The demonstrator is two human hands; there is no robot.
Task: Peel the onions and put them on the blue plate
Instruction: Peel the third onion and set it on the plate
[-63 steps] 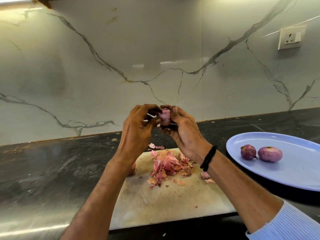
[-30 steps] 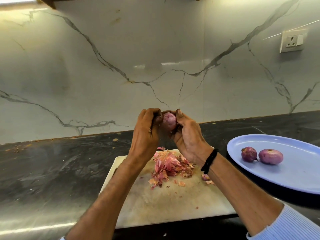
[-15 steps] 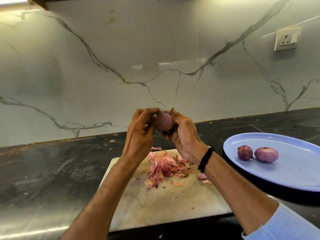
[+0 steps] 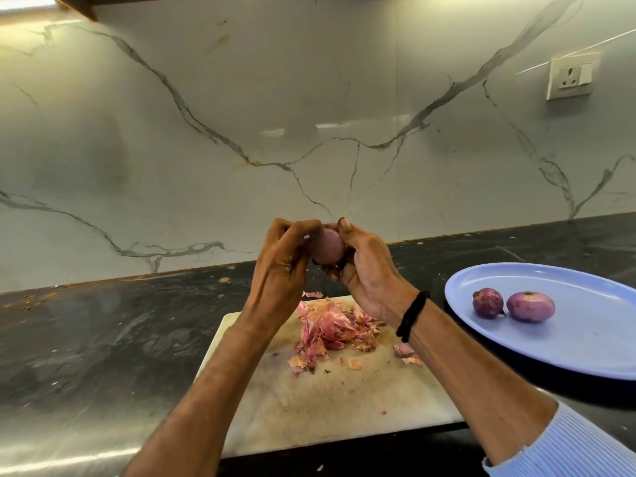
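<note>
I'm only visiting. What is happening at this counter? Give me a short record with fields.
In hand: onion, gripped by left hand and right hand above the cutting board
On board: pile of pink peels
Blue plate: smaller onion and larger onion, side by side
Surface: dark countertop

**Both hands raised together over one onion**

The left hand (image 4: 278,266) and right hand (image 4: 364,270) are held up side by side, backs turned to the camera, fingers curled inward. An onion (image 4: 328,249) is gripped between them. Both forearms are stretched forward. A black band (image 4: 411,316) is worn on the right wrist.
</note>
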